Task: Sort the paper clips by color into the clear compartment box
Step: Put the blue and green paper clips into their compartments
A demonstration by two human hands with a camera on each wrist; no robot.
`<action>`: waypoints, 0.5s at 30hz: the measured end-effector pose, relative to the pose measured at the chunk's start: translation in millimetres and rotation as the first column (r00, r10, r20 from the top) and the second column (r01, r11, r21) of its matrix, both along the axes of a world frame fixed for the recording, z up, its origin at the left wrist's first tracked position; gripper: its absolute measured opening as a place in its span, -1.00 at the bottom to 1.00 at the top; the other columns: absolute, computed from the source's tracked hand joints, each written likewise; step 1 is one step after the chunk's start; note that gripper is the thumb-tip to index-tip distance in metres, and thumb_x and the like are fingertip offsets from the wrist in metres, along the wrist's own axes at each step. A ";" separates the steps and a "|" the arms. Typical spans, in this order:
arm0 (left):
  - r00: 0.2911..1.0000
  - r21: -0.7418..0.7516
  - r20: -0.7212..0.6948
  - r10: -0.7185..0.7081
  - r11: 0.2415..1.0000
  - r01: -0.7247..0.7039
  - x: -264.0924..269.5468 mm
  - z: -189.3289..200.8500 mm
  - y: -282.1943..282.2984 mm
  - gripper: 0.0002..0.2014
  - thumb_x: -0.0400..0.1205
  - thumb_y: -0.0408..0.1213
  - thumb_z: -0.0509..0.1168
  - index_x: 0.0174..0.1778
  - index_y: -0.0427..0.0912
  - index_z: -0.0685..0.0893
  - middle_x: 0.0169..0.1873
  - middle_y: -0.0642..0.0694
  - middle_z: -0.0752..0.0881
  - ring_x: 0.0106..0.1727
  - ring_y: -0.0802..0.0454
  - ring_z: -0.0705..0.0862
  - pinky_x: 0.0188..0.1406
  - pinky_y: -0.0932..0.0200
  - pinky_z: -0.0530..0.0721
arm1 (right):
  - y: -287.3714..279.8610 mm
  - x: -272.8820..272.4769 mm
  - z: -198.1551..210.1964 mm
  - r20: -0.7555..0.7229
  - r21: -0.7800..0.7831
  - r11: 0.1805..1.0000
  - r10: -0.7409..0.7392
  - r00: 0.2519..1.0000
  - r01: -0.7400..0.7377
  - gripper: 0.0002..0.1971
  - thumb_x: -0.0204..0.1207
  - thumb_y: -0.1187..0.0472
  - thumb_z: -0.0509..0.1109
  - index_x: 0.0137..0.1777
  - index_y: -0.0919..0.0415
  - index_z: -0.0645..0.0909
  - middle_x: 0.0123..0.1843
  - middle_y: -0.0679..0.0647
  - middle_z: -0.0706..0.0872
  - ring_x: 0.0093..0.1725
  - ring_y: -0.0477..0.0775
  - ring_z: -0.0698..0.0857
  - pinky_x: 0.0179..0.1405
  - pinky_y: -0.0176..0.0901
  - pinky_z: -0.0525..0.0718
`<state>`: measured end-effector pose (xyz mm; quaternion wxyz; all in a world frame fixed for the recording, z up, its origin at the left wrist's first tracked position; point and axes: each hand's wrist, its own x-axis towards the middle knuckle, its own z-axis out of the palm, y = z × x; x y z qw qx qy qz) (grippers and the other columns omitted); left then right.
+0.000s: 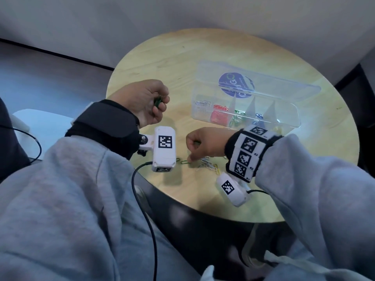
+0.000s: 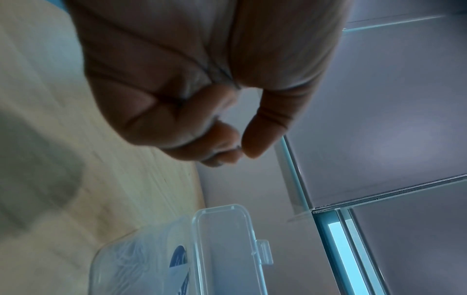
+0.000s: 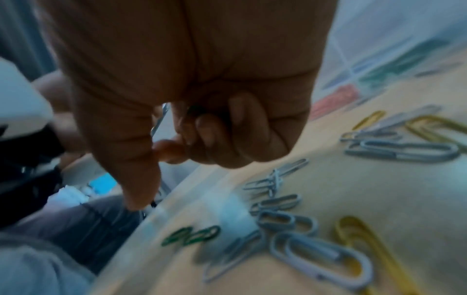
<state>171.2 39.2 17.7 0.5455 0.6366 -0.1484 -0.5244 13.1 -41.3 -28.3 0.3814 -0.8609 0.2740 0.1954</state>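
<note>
Round and pale, the desk carries the clear compartment box already part-filled by color, while the left hand pinches green clips and the right hand, fingers curled, picks at the unsorted pile remaining.

Bare table left of the clear compartment box.

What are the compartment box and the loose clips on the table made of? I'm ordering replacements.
The compartment box looks like clear, glossy plastic: the sorted clips show through its walls, and its lid has a moulded latch. The loose clips look like bent wire with a matte coloured coating, grey, yellow and green; whether that is vinyl or paint is unclear. The table looks like pale wood, with visible grain.
</note>
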 end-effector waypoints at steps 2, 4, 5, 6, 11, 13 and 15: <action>1.000 0.021 0.021 -0.005 1.000 0.005 1.1 -1.1 0.4 -0.87 0.58 -0.34 0.16 -0.28 -0.09 0.43 -0.48 0.02 0.43 -0.57 0.17 0.33 -0.74 0.41 0.23 | 3.3 3.9 0.0 -0.036 -0.112 0.991 0.066 0.997 -0.069 -0.76 0.36 0.20 0.53 -0.34 0.02 0.48 -0.46 -0.10 0.42 -0.47 -0.10 0.39 -0.45 -0.25 0.34; 0.999 0.033 0.047 0.003 0.999 -0.005 1.4 -1.5 0.2 -0.90 0.58 -0.31 0.20 -0.24 -0.08 0.44 -0.49 0.03 0.41 -0.57 0.17 0.31 -0.75 0.41 0.19 | 5.6 8.1 -1.4 -0.070 -0.174 0.979 0.099 0.993 -0.110 -0.83 0.35 0.21 0.52 -0.19 0.01 0.57 -0.41 -0.10 0.41 -0.44 -0.10 0.42 -0.42 -0.23 0.38; 0.998 0.035 0.056 0.014 0.999 -0.016 1.7 -1.5 -0.1 -0.91 0.58 -0.29 0.21 -0.22 -0.08 0.44 -0.49 0.03 0.41 -0.57 0.17 0.30 -0.75 0.41 0.18 | 6.7 10.5 -2.7 -0.090 -0.203 0.969 0.128 0.988 -0.144 -0.80 0.35 0.20 0.52 -0.10 -0.01 0.59 -0.39 -0.10 0.42 -0.41 -0.08 0.45 -0.37 -0.20 0.43; 0.998 0.033 0.061 0.027 0.999 -0.029 2.2 -1.1 -0.5 -0.92 0.59 -0.28 0.22 -0.21 -0.08 0.45 -0.49 0.03 0.41 -0.57 0.17 0.30 -0.76 0.41 0.18 | 7.9 13.3 -3.8 -0.114 -0.232 0.954 0.168 0.979 -0.191 -0.75 0.36 0.20 0.51 0.00 -0.04 0.60 -0.35 -0.10 0.45 -0.36 -0.04 0.49 -0.31 -0.17 0.48; 0.997 0.027 0.066 0.047 0.998 -0.049 3.4 -0.2 -2.4 -0.93 0.58 -0.25 0.24 -0.21 -0.07 0.49 -0.49 0.04 0.41 -0.59 0.18 0.30 -0.76 0.41 0.18 | 12.3 22.4 -8.6 -0.155 -0.288 0.892 0.315 0.936 -0.348 -0.51 0.44 0.19 0.46 0.37 -0.13 0.53 -0.09 -0.05 0.62 -0.13 0.02 0.59 -0.10 -0.15 0.59; 0.996 0.035 0.072 0.050 0.998 -0.053 3.9 -1.1 -2.6 -0.91 0.59 -0.25 0.25 -0.21 -0.07 0.48 -0.49 0.04 0.40 -0.60 0.19 0.30 -0.77 0.42 0.17 | 12.3 23.5 -10.2 -0.139 -0.286 0.892 0.323 0.936 -0.351 -0.58 0.45 0.18 0.46 0.32 -0.09 0.58 0.02 -0.02 0.66 -0.08 0.04 0.61 -0.05 -0.13 0.60; 0.996 0.041 0.074 0.055 0.997 -0.058 5.0 -2.1 -2.9 -0.89 0.59 -0.25 0.26 -0.22 -0.07 0.46 -0.49 0.04 0.40 -0.60 0.19 0.30 -0.77 0.42 0.17 | 12.2 24.7 -11.8 -0.133 -0.290 0.890 0.327 0.936 -0.352 -0.72 0.45 0.16 0.46 0.17 -0.02 0.66 -0.05 -0.04 0.65 -0.07 0.05 0.61 -0.06 -0.14 0.58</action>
